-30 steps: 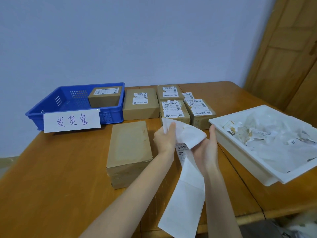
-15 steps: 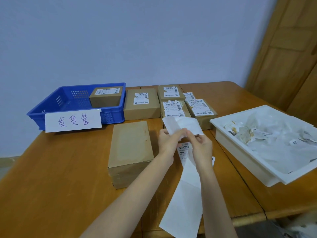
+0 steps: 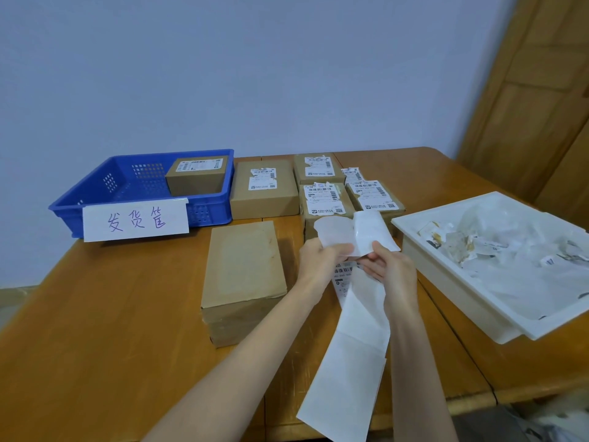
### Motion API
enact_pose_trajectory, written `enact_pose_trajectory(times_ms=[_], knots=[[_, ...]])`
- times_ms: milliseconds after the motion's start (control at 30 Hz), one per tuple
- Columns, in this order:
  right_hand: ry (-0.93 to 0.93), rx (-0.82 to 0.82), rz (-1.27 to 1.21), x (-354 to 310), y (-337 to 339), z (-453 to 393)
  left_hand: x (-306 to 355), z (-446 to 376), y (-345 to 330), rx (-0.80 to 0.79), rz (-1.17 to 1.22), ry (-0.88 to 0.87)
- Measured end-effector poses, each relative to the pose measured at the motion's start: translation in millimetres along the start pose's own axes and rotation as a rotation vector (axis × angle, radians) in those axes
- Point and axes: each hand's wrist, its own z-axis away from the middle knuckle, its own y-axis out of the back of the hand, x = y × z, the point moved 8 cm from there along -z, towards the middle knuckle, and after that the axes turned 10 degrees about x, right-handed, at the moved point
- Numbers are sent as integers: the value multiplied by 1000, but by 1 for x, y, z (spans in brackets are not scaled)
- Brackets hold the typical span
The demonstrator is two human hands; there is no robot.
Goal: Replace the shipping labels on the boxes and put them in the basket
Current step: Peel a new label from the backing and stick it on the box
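My left hand (image 3: 320, 256) and my right hand (image 3: 390, 271) pinch the top of a folded strip of white shipping labels (image 3: 353, 352) that hangs over the table's front edge. Its top sheet (image 3: 363, 231) curls apart above my fingers, one flap in each hand. Just left of my hands a bare brown box (image 3: 243, 275) with no label lies on the table. The blue basket (image 3: 105, 199) stands at the back left and holds one labelled box (image 3: 196, 178).
Several brown boxes with torn labels (image 3: 264, 189) stand in a group behind my hands. A white tray (image 3: 446, 269) full of peeled label scraps sits at the right. A handwritten paper sign (image 3: 135, 221) hangs on the basket's front. A wooden door is at the far right.
My hands have drawn closer together at the top of the strip, and the top sheet has split into two flaps curling apart.
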Motion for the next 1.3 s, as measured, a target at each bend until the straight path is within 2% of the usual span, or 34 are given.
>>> enact_pose_trajectory(times_ms=[333,500,700,800,933,1067,1167,1300], knots=[[-152,-164,-133,-3,6,0,-4,-3,-6,-138,232,171],[-153,-255,-162,-6,-5,7,-1,-2,0,-34,218,135],[-202,-265,-189,-12,-7,16,5,-2,9,41,98,29],[-130,-191,-54,-19,-6,15,4,-1,10,55,-6,-13],[104,-24,90,-28,-3,16,13,6,-1,18,-123,-101],[127,65,-30,-25,5,14,22,6,-7,18,-135,-165],[140,67,-8,-22,3,13,24,12,-12,16,-372,-279],[102,-7,30,-17,-7,13,18,9,-14,23,-352,-218]])
